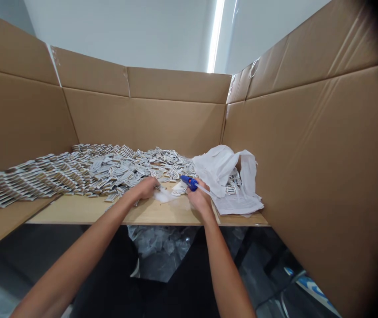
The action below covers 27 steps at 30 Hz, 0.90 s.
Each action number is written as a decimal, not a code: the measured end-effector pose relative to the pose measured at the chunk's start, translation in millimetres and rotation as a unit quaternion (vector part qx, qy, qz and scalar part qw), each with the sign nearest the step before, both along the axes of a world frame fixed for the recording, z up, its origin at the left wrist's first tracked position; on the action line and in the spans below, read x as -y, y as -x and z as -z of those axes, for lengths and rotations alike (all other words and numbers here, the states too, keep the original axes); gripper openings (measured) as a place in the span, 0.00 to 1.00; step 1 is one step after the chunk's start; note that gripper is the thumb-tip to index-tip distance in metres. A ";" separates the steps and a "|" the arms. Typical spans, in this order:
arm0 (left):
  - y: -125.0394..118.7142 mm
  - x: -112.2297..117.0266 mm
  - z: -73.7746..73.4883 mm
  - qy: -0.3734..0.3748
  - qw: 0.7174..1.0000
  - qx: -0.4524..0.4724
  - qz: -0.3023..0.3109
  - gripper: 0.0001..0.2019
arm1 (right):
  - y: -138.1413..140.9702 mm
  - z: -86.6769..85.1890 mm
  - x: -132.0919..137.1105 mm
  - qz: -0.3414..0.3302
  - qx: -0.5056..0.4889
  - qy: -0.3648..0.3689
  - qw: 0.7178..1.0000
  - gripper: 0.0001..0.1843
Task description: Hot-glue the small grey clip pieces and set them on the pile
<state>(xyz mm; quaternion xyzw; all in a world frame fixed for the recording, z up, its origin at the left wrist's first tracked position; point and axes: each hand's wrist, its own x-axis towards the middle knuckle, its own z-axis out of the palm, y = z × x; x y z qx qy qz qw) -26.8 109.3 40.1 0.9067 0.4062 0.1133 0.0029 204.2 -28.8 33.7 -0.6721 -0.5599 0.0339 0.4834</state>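
Blue glue gun [189, 181], right hand's fingers clamped round it; left hand [147, 187] near white wad [163, 196], fingers unclear; piled pieces [114, 170], marks unreadable.

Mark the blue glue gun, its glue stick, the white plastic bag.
Blue glue gun [190, 182], head view: on its body.
Glue stick [204, 190], head view: middle of exposed length.
White plastic bag [213, 165], head view: crumpled upper part.
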 end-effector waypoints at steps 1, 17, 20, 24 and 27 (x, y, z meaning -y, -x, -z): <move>0.3 1.0 -1.6 0.010 1.000 -0.009 0.005 0.20 | -0.3 0.9 -0.6 -0.003 0.002 -0.001 1.000 0.15; 4.9 -17.1 -26.2 0.013 1.000 0.002 -0.011 0.23 | -2.1 3.1 0.5 0.013 -0.012 -0.005 1.000 0.17; 3.4 -26.6 -32.8 -0.059 0.997 -0.024 -0.051 0.28 | -1.3 1.1 1.8 0.011 -0.014 -0.003 1.000 0.17; -8.0 -40.3 -38.1 -0.027 0.987 -0.134 -0.087 0.43 | 0.3 -3.1 4.5 0.007 -0.010 0.003 1.000 0.15; -21.2 -49.6 -40.3 0.035 0.982 -0.157 -0.098 0.43 | 1.9 -4.9 6.3 0.009 -0.011 0.000 1.000 0.15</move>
